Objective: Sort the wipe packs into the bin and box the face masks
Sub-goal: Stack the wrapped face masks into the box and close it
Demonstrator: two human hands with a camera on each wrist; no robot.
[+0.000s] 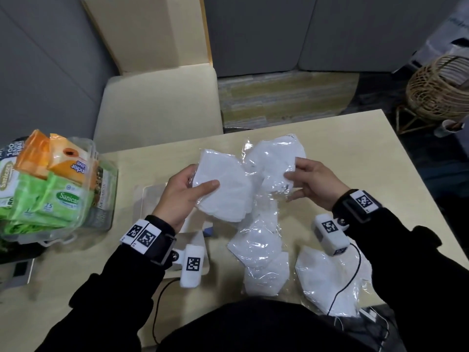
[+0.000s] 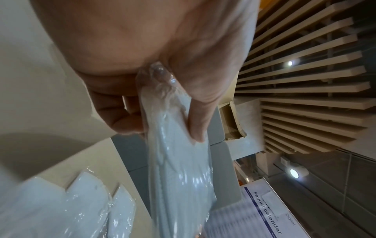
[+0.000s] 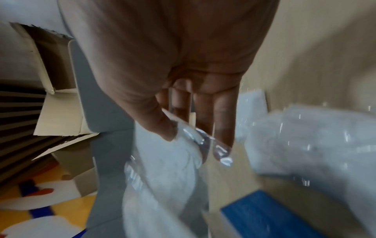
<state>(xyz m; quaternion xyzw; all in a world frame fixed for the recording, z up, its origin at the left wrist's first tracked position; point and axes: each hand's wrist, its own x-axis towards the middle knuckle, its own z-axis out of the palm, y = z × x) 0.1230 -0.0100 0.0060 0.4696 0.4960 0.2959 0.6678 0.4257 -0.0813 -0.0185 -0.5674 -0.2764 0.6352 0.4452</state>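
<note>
left hand (image 1: pixel 184 191) grips a stack of bagged face masks (image 1: pixel 223 189); right hand (image 1: pixel 311 182) pinches another bagged mask (image 1: pixel 275 158). risk: slick film lets the stack fan apart and spill.

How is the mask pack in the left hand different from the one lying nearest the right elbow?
The left hand grips its mask pack above the table; the pack near the right elbow lies flat, untouched. A black cable crosses the lying pack, not the held one. Both are white masks in clear wrap.

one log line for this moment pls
left hand: holds mask stack | right hand: pinches wrapped mask | wipe packs: in bin | loose masks: on table
</note>
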